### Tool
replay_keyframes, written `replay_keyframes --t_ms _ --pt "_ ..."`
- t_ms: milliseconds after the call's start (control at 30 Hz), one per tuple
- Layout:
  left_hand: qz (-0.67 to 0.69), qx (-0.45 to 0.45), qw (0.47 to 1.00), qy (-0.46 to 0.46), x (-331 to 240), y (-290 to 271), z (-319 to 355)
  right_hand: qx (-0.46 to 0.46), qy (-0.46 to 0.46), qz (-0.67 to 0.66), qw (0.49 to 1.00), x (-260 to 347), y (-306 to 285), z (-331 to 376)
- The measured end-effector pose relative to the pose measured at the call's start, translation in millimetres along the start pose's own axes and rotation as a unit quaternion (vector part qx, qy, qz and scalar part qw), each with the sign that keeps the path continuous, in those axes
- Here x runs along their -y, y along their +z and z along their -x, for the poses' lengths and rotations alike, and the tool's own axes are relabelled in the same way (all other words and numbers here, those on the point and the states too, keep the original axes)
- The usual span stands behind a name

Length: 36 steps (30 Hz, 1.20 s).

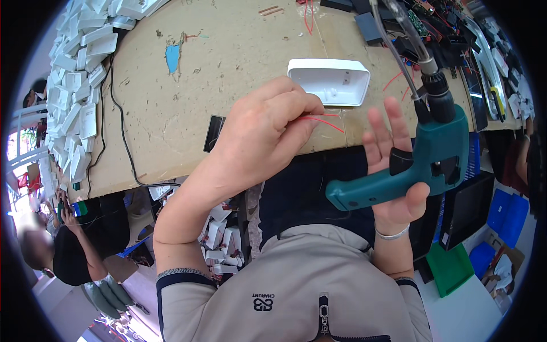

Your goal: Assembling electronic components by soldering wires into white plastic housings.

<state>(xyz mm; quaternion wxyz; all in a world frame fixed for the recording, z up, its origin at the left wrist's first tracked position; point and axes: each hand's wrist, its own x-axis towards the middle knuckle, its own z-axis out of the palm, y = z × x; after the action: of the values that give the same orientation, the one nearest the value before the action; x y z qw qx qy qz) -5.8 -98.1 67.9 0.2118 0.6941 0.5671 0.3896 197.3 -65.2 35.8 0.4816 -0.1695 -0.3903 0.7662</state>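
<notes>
Noting left hand [256, 122]: thumb and forefinger pinching the red wires [326, 122], tips free, just on the near side of the open white box [319, 80]. Right?

Right hand [378, 163]: fingers extended and slightly spread, not wrapped round the green pistol-grip tool [436, 142]; palm contact, cannot tell.

Likely faults?

Tool could swing or drop, no finger visibly closing on its handle. Wires could slip if the pinch loosens.

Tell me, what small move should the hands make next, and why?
Probably bring the right hand out from behind the green tool toward the red wires: that hand is open, while the left hand pinches the wires, their ends sticking out.
</notes>
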Motion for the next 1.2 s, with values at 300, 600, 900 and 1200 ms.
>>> replay_keyframes --t_ms 300,600,900,1200 --pt "-0.032 -0.050 0.998 0.000 -8.5 8.8 -3.9 -0.040 0.017 -0.007 0.999 -2.2 3.1 -0.8" --pt "0.029 -0.053 0.998 0.006 -16.4 12.1 0.5 -0.109 -0.044 0.212 0.970 5.9 29.0 2.6" --pt "0.082 0.007 0.996 0.016 -28.8 12.8 4.5 -0.073 -0.070 0.345 0.933 1.3 29.2 7.9" --pt "0.096 0.063 0.993 0.017 -26.8 11.5 -2.1 -0.060 -0.106 0.429 0.895 1.5 22.6 5.7"
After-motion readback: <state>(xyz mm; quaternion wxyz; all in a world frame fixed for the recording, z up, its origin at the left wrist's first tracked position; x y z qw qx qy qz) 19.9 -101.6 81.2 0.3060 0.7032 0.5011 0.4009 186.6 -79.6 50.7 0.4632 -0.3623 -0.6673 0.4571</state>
